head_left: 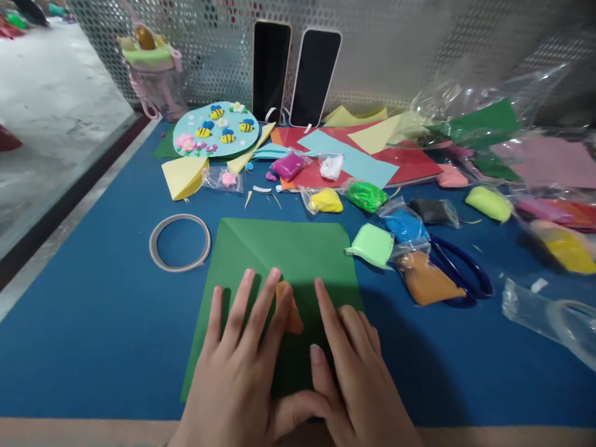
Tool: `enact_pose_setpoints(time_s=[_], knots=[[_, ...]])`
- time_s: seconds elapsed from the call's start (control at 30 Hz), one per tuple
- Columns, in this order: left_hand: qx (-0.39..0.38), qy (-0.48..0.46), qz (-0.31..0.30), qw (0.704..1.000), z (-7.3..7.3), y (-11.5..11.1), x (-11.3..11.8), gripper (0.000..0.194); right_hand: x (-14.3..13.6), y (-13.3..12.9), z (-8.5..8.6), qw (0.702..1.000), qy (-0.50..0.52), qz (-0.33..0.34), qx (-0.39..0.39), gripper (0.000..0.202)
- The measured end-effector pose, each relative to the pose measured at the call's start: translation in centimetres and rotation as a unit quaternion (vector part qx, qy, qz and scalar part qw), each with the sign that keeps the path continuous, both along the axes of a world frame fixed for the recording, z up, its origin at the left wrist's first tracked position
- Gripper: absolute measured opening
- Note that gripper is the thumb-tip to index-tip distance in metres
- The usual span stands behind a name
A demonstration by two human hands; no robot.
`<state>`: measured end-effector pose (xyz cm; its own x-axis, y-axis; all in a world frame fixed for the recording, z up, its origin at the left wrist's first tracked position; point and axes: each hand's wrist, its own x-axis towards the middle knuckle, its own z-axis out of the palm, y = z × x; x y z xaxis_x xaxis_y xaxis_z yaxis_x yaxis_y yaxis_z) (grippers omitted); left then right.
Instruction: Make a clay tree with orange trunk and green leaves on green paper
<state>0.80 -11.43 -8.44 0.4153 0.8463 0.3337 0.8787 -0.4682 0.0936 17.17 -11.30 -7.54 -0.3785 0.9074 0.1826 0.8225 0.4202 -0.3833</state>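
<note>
A flat green sheet of paper (298, 242) lies on the blue table covering in front of me. On it is a small, flattened piece of orange clay (294, 318). My left hand (237, 366) rests on the paper with fingers spread, one fingertip overlapping the clay. To the right of the clay, my right hand (358, 372) has its index finger stretched forward and thumb apart, the other fingers partly bent. Nothing shows in its grasp. The two thumbs come close together at the bottom.
A roll of tape (151, 243) lies left of the paper. At right are bagged brown clay (426, 279), blue-handled scissors (484, 282) and light green clay (372, 244). Behind stand two phones (271, 68), a bee-decorated blue oval (233, 146) and a pink-strapped bottle (161, 87).
</note>
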Motion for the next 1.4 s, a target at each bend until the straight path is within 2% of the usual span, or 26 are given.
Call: enact_pose_setpoints(time_s=[0.17,0.33,0.6,0.83,1.07,1.27,1.4], knots=[[0.004,0.028,-0.022,0.999,0.0,0.0,-0.1,0.083,0.5,0.1,-0.1,0.999,0.005,0.019,-0.028,0.065],[0.002,0.056,-0.031,0.998,0.1,-0.2,-0.4,0.088,0.6,0.1,-0.4,1.000,0.006,0.007,-0.002,0.061],[-0.024,0.030,-0.019,0.999,0.1,-0.1,-0.1,0.085,0.1,0.4,-0.5,0.999,-0.017,0.036,0.022,0.054],[-0.032,0.050,-0.015,0.998,-0.1,-1.2,-0.6,0.073,-0.5,0.3,-0.6,0.995,-0.068,0.033,0.067,0.051],[-0.009,0.045,0.004,0.999,0.1,-0.7,0.1,0.082,-0.4,-0.3,-0.4,0.997,-0.064,-0.009,0.042,0.062],[0.031,0.072,-0.045,0.996,0.7,-1.4,-0.9,0.067,-0.7,0.0,-0.4,0.997,-0.067,0.007,0.043,0.056],[0.018,0.047,0.006,0.999,1.0,-0.9,-0.3,0.076,-0.7,-0.1,-0.3,0.997,-0.065,-0.007,0.046,0.055]])
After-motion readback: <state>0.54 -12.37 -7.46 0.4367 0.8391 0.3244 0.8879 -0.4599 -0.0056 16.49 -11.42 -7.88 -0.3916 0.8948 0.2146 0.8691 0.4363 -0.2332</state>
